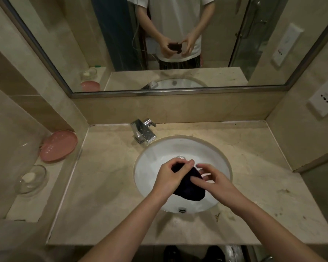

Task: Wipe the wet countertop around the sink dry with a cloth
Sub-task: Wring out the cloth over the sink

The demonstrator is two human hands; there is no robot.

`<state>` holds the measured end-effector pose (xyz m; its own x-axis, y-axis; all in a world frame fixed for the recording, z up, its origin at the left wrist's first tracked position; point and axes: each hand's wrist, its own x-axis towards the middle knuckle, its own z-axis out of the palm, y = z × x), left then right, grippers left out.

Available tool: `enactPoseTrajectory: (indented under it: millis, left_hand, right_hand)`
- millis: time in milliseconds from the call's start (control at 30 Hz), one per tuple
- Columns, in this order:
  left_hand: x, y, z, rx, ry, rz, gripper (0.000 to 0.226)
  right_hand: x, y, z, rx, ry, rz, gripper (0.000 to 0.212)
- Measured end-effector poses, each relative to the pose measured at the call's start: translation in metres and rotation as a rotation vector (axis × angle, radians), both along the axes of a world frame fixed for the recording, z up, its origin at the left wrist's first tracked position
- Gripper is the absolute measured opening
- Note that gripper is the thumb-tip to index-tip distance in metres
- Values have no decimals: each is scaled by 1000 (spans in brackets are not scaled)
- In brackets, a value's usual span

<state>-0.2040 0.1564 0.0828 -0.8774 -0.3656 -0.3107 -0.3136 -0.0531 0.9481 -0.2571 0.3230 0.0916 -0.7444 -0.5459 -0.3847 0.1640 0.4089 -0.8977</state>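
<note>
A dark cloth (189,188) hangs bunched above the white round sink (153,163), which is set in a beige marble countertop (106,178). My left hand (170,176) grips the cloth's upper left part, thumb and fingers curled round it. My right hand (214,180) is at the cloth's right side, its fingers spread and touching the fabric. The cloth's far edge is hidden behind my fingers. Both hands are over the basin, above the drain.
A chrome faucet (143,132) stands behind the sink at the left. On the left ledge sit a pink dish (59,145) and a glass soap dish with soap (30,178). A mirror (170,44) spans the back wall. Sockets (325,99) are on the right wall.
</note>
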Motion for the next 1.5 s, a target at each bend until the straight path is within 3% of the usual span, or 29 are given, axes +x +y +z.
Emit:
enactPoseTrajectory:
  millis: [100, 200, 267, 333, 467, 600, 700, 767, 833, 933, 1000, 1067, 1200, 1333, 1400, 1500]
  left_hand:
    - [6, -4, 7, -31, -19, -86, 44]
    - [16, -12, 15, 40, -104, -210, 58]
    - [26, -13, 18, 49, -139, -179, 52]
    - [37, -10, 17, 71, -151, -96, 39]
    - [52, -8, 6, 89, -100, 216, 25]
    - [69, -7, 2, 58, -27, 532, 30]
    - [83, -15, -4, -3, -70, 692, 38]
    - [91, -25, -11, 59, -135, 769, 36]
    - [96, -33, -19, 80, -239, 719, 23]
    - [100, -26, -14, -193, -251, 378, 10]
    - [95, -21, -9, -254, -92, 178, 46]
    - [86, -21, 6, -147, -30, 76, 54]
    - [82, -45, 28, -36, -3, 17, 35]
    - [86, -77, 30, -102, -36, 15, 23]
    - [94, -97, 25, -138, -47, 19, 29]
    - [114, -133, 14, -214, -101, -10, 35]
  right_hand:
    - [1, -3, -7, -73, 22, -86, 9]
    - [-8, -1, -18, -294, -207, -341, 20]
    - [-13, -1, -22, -440, -441, -409, 31]
    - [-12, -3, -20, -493, -534, -355, 38]
    - [-6, -14, -14, -489, -437, -201, 32]
    - [1, -25, -8, -337, -152, -4, 23]
    - [1, -34, -6, -334, -75, -10, 18]
    - [-3, -42, -1, -352, -73, -37, 21]
    - [-5, -49, 4, -361, -72, 18, 24]
    - [-3, -59, 11, -342, -85, 251, 23]
    - [-1, -69, 21, -353, -116, 383, 22]
    - [-3, -79, 33, -363, -69, 459, 21]
    - [-15, -100, 53, -382, 65, 449, 12]
    - [-15, -121, 57, -271, 237, 408, 14]
    - [-13, -128, 49, -180, 297, 392, 16]
    - [-6, -138, 32, -101, 235, 428, 17]
